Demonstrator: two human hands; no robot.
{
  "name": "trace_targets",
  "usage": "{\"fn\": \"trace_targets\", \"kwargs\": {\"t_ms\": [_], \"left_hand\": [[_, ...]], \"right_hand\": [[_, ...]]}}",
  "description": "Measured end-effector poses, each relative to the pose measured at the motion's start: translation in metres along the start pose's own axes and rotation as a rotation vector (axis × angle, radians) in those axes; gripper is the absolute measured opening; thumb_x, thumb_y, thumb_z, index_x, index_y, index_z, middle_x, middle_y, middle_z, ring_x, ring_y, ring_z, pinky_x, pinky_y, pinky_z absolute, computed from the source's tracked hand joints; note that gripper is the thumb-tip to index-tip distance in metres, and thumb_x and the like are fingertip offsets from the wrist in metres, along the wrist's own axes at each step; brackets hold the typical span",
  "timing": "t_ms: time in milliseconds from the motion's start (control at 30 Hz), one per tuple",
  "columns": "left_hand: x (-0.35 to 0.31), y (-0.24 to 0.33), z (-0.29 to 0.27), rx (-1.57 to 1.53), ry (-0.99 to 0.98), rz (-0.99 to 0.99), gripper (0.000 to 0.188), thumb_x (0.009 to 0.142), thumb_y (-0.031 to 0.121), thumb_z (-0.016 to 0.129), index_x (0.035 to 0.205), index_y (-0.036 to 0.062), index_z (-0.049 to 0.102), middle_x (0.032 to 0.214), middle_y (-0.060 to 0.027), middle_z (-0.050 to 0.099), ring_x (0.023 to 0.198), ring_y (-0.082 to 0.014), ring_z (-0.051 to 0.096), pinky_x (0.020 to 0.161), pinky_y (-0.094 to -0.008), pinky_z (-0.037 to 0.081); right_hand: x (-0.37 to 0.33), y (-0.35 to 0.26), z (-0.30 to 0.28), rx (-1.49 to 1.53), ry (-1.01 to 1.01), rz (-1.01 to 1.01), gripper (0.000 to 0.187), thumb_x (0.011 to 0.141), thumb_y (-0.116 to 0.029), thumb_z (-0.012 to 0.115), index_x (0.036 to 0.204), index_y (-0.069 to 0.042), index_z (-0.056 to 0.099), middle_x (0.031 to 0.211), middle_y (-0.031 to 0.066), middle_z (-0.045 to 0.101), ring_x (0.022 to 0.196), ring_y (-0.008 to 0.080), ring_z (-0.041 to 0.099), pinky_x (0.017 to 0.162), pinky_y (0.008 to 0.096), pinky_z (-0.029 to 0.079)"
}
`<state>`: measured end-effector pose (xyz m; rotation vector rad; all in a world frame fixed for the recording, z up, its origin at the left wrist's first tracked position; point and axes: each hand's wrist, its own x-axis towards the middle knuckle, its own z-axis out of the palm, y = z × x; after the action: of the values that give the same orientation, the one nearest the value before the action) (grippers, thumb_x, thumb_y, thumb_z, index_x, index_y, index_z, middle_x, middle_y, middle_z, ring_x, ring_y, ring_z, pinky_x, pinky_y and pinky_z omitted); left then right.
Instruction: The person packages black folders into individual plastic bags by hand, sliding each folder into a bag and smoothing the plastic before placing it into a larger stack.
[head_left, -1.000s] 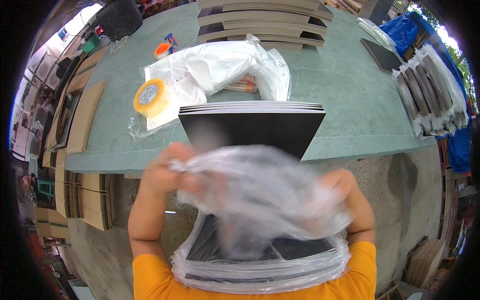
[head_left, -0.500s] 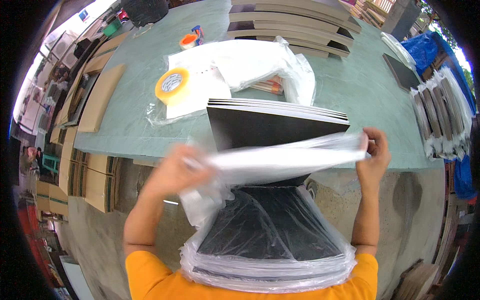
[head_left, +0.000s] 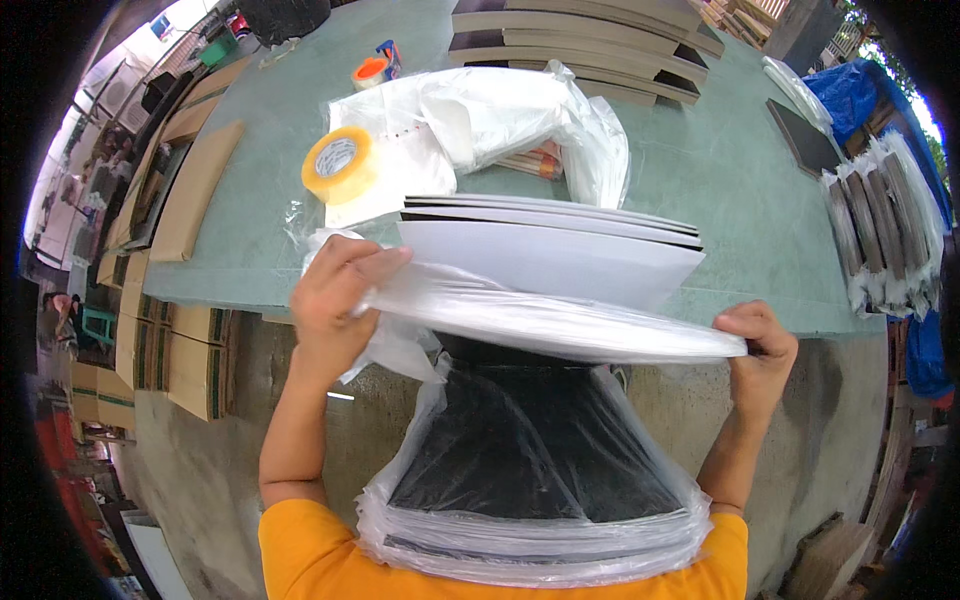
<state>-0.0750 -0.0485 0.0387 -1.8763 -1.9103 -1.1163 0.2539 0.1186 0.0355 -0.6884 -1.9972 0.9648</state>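
Observation:
Between my hands stretches a clear plastic bag [head_left: 560, 325], seen nearly edge-on, apparently around a thin flat panel. My left hand [head_left: 340, 295] is closed on the bag's left end, where loose plastic hangs down. My right hand [head_left: 760, 345] pinches the other end, with a small dark corner showing at its fingers. Just beyond leans a stack of thin panels [head_left: 560, 255], white on the facing side, with dark edges among them. Nearer my body, a pile of dark panels wrapped in clear plastic [head_left: 530, 450] rests against my front.
On the green table [head_left: 720, 230] lie a yellowish tape roll [head_left: 340, 165], plastic bags [head_left: 500, 110] and a tape dispenser [head_left: 375, 70]. Long boards [head_left: 580, 50] are stacked at the far side. Wrapped panels [head_left: 880, 220] stand at the right, cardboard pieces [head_left: 200, 195] at the left.
The dark face at the front of the leaning stack has given way to a white one. My left hand has risen, and my right hand has lowered slightly with the bag.

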Motion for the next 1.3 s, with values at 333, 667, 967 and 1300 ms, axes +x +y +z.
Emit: {"fn": "trace_targets", "kwargs": {"t_ms": [333, 667, 967, 1300], "left_hand": [[-0.117, -0.059, 0.065, -1.252, -0.714, -0.957, 0.024, 0.059, 0.016, 0.060, 0.074, -0.0026, 0.059, 0.070, -0.0143, 0.058, 0.060, -0.0190, 0.052, 0.055, -0.0271, 0.039], [-0.119, -0.055, 0.047, -1.215, -1.008, -1.054, 0.038, 0.058, 0.018, 0.070, 0.087, -0.0032, 0.057, 0.071, -0.0051, 0.054, 0.055, -0.0106, 0.049, 0.047, -0.0209, 0.037], [-0.177, -0.053, 0.146, -0.873, -0.666, -1.385, 0.037, 0.077, 0.014, 0.059, 0.108, -0.0029, 0.047, 0.094, -0.0153, 0.056, 0.081, -0.0182, 0.055, 0.074, -0.0290, 0.044], [0.000, 0.054, 0.005, -1.020, -1.278, -0.008, 0.013, 0.075, 0.014, 0.057, 0.083, 0.0032, 0.057, 0.076, -0.0112, 0.058, 0.073, -0.0242, 0.058, 0.063, -0.0301, 0.045]], "right_hand": [[-0.070, 0.117, 0.037, 1.190, -0.563, 0.882, 0.024, 0.065, -0.014, 0.066, 0.076, 0.001, 0.051, 0.070, 0.0042, 0.055, 0.057, 0.0073, 0.049, 0.049, 0.0179, 0.037], [-0.061, 0.059, 0.006, 0.759, -0.864, 0.882, 0.043, 0.077, -0.019, 0.060, 0.110, 0.001, 0.041, 0.069, 0.0025, 0.053, 0.054, 0.0072, 0.047, 0.051, 0.0185, 0.040], [-0.164, 0.245, 0.128, -0.393, -0.127, 0.725, 0.019, 0.080, -0.019, 0.049, 0.088, -0.002, 0.053, 0.075, 0.0099, 0.058, 0.069, 0.0191, 0.054, 0.066, 0.0310, 0.043], [-0.031, 0.016, 0.052, 0.799, -1.467, -0.142, 0.050, 0.087, -0.040, 0.038, 0.118, -0.003, 0.045, 0.125, 0.0199, 0.038, 0.120, 0.0295, 0.033, 0.097, 0.0468, 0.023]]}}
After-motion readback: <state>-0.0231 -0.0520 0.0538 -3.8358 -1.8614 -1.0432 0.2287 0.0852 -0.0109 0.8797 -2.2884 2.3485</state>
